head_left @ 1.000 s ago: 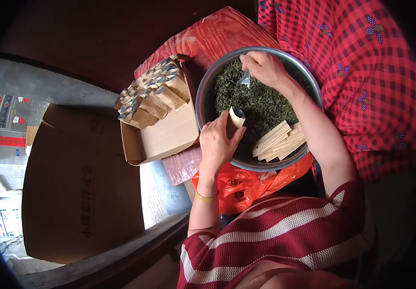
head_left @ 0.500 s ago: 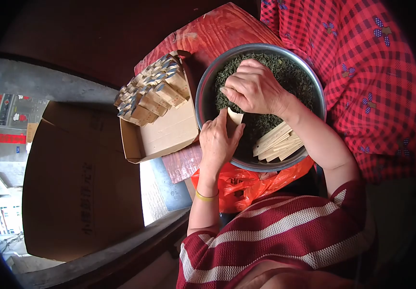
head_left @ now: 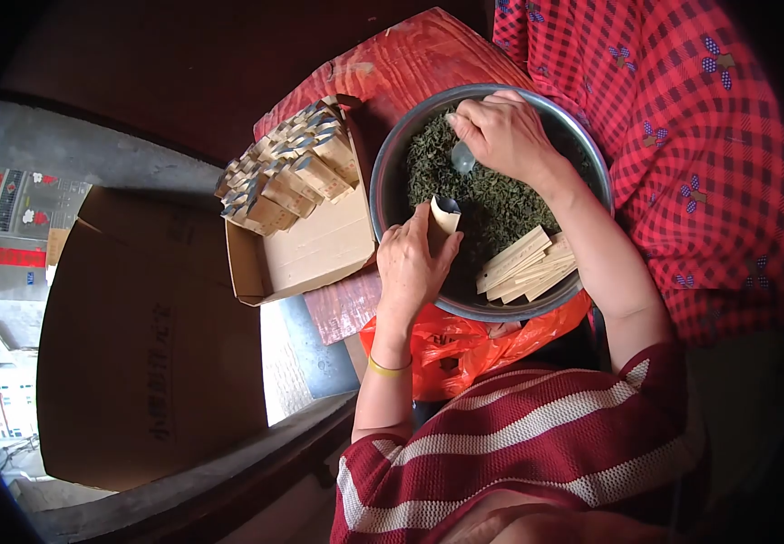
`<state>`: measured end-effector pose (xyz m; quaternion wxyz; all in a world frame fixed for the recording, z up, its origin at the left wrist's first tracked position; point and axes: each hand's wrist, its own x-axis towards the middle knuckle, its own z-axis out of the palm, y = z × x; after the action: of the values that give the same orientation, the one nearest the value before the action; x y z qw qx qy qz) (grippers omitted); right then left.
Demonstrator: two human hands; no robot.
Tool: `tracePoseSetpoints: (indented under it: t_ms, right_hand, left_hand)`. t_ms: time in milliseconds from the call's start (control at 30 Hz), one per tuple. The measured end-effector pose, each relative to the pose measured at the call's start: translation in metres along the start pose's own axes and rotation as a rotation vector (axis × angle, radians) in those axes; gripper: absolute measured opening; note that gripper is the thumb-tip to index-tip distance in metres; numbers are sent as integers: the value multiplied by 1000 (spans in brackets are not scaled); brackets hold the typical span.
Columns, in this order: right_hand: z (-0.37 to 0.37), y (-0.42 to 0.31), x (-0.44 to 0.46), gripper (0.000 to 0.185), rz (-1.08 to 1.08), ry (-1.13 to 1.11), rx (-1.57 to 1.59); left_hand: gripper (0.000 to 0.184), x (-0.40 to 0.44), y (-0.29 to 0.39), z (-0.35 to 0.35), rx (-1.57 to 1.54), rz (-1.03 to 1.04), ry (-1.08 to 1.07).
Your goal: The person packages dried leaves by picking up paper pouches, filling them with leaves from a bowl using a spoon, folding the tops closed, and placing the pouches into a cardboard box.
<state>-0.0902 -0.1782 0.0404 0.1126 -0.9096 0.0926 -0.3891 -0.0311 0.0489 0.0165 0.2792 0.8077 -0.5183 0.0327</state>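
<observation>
A metal basin (head_left: 380, 190) holds dried dark green leaves (head_left: 501, 204) that look like loose tea. At its left rim my left hand (head_left: 407, 263) is closed around a small paper packet (head_left: 446, 214), its open, dark-lined mouth facing up. My right hand (head_left: 510, 136) is over the far part of the leaves with its fingers closed. Below its thumb shows a translucent scoop (head_left: 462, 158); the handle is hidden in the hand. Flat, pale paper packets (head_left: 523, 267) lie fanned on the leaves at the near right of the basin.
Left of the basin, a shallow cardboard box (head_left: 319, 263) holds many upright packets (head_left: 292, 177). A red wood-grain table (head_left: 401, 63) supports both. An orange plastic bag (head_left: 451, 349) hangs below the rim. Red checked cloth (head_left: 673, 136) is at right, a large carton (head_left: 147, 344) at left.
My right hand has moved away from the packet, up and to the right over the leaves, and the scoop has come into sight. The packet's mouth is now uncovered; my left hand stays put.
</observation>
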Motion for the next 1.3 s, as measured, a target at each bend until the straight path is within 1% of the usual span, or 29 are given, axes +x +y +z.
tracePoseSetpoints:
  t_ms: [100, 167, 200, 267, 300, 333, 400, 433, 467, 533, 567, 633, 667, 733, 767, 800, 867, 900, 933, 1000, 1033, 1067, 1167, 1200, 1267, 1300]
  right_hand:
    - [12, 12, -7, 25, 64, -19, -106]
    - [22, 12, -11, 25, 139, -333, -162]
    - [20, 1, -9, 28, 159, -471, -142]
    - [30, -5, -17, 31, 239, -605, 60]
    - [30, -6, -16, 33, 296, -622, 104]
    - [27, -6, -15, 33, 293, -620, 103]
    - [19, -4, -10, 35, 446, -490, 162]
    - [18, 1, -6, 39, 489, -459, 198]
    - [24, 7, -9, 38, 465, -347, 160]
    - [16, 11, -4, 39, 479, -243, 298]
    - [16, 15, -4, 39, 476, -243, 296]
    - [17, 19, -1, 40, 475, -193, 448]
    - [18, 18, -2, 40, 473, -195, 449]
    - [12, 2, -1, 42, 402, -156, 558]
    - [7, -5, 0, 37, 444, -249, 546]
    - [7, -14, -1, 37, 397, -252, 565]
    - [15, -19, -6, 35, 21, -103, 346]
    - [10, -25, -6, 32, -99, -137, 247]
    - [7, -31, -6, 32, -98, -135, 247]
    - [3, -41, -5, 27, -288, -23, 241]
    - [1, -44, -4, 26, -329, 32, 229]
    - [-1, -42, -4, 26, -326, 33, 228]
    - [-7, -35, 1, 25, -302, 145, 180]
    - [-7, -31, 2, 25, -301, 146, 179]
    - [-7, -22, 4, 24, -227, 137, 119]
    - [-3, -17, 2, 23, -169, 93, 101]
  left_hand:
    - [53, 1, 1, 0, -15, 5, -5]
    - [53, 0, 1, -1, -19, 3, -5]
    - [53, 1, 0, -1, -17, -4, -11]
    - [53, 2, 0, -1, -15, -5, -11]
    - [53, 1, 0, -1, -19, 2, -7]
    - [53, 0, 0, -1, -21, 6, -2]
    - [54, 0, 2, -2, -30, -31, -8]
    - [55, 0, 3, -3, -41, -66, -17]
    - [55, -1, 2, -2, -40, -70, -11]
    - [54, 0, 0, 0, -36, -61, -19]
    - [54, 0, -1, 1, -43, -49, -2]
    - [54, 0, 0, 0, -41, -56, -5]
    - [53, -1, 0, 0, -37, -63, -11]
    - [53, -1, -1, 1, -28, -68, -14]
    - [53, -1, -2, 2, -20, -69, -18]
    - [53, -1, -2, 2, -18, -71, -18]
    - [52, -1, -1, 2, -18, -56, 9]
    - [52, -1, 0, 2, -17, -56, 8]
    - [52, -1, 0, 2, -24, -67, -1]
    - [53, 0, 0, 1, -30, -78, -12]
    - [53, 0, 0, 1, -26, -84, -15]
    - [53, 0, 1, 1, -23, -90, -17]
    - [53, 0, 2, 0, -27, -79, -13]
    - [53, 0, 2, 0, -27, -77, -13]
    - [51, 0, 1, 0, -4, -9, 23]
    - [51, 1, 0, 0, -4, -6, 25]
